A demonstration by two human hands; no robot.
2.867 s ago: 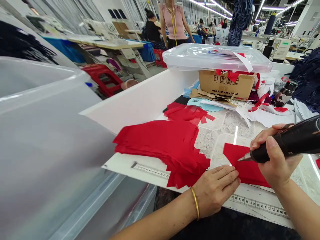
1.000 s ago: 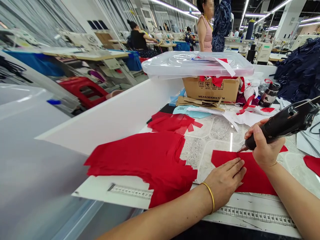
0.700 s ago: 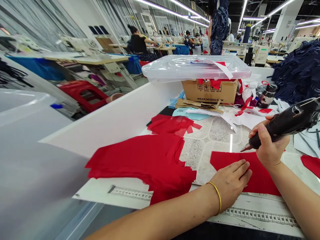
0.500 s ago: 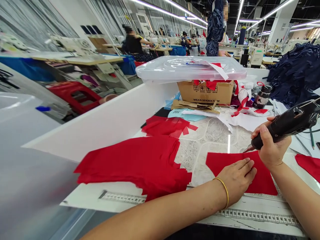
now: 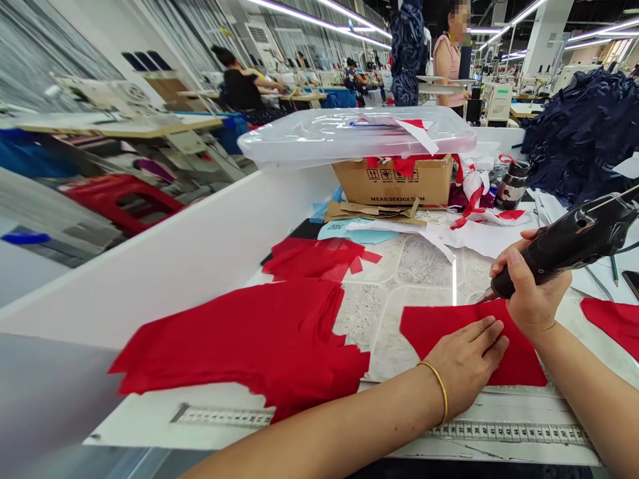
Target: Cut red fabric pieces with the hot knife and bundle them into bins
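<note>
My right hand (image 5: 530,287) is shut around a black handheld electric cutter (image 5: 564,241), whose metal tip rests at the top edge of a flat red fabric piece (image 5: 449,332). My left hand (image 5: 466,366) lies flat on that piece, fingers spread, a thin gold bangle on its wrist. The piece lies on a marble-patterned board (image 5: 384,316). To the left is a ragged stack of red fabric (image 5: 239,349), with smaller red scraps (image 5: 314,258) beyond it. Another red piece (image 5: 612,324) lies at the right edge.
A tape measure (image 5: 509,434) runs along the table's near edge. At the back stand a cardboard box (image 5: 392,184) under a clear plastic lid (image 5: 354,136) and a dark bottle (image 5: 510,186). Navy fabric (image 5: 579,130) is heaped at the right. A person (image 5: 449,63) stands beyond.
The view has swung left of the table. My left hand has slid from the red piece's edge onto its middle. The cutter tip has moved from the piece's left part to its top edge.
</note>
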